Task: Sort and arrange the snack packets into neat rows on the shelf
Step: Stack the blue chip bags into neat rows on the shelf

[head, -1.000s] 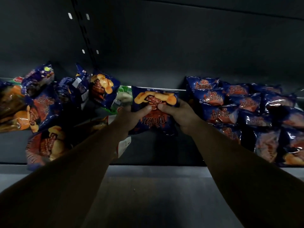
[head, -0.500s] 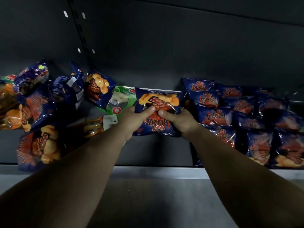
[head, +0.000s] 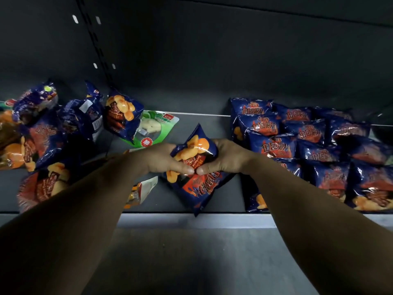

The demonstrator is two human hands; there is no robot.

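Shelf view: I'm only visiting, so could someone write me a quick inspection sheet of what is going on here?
Surface: dark grey shelf with a pale front lip; bare patch in the middle.
Job's things: blue snack packet held tilted, one corner over the lip; neat blue rows on the right; loose blue pile on the left.
Clutter: green packet lying flat behind the pile; a white-ended packet partly hidden by the left arm.
Grips: left hand and right hand both pinch the held packet, thumbs nearly meeting.
Cables: nothing seen.
Surroundings: dark back panel with a slotted upright.
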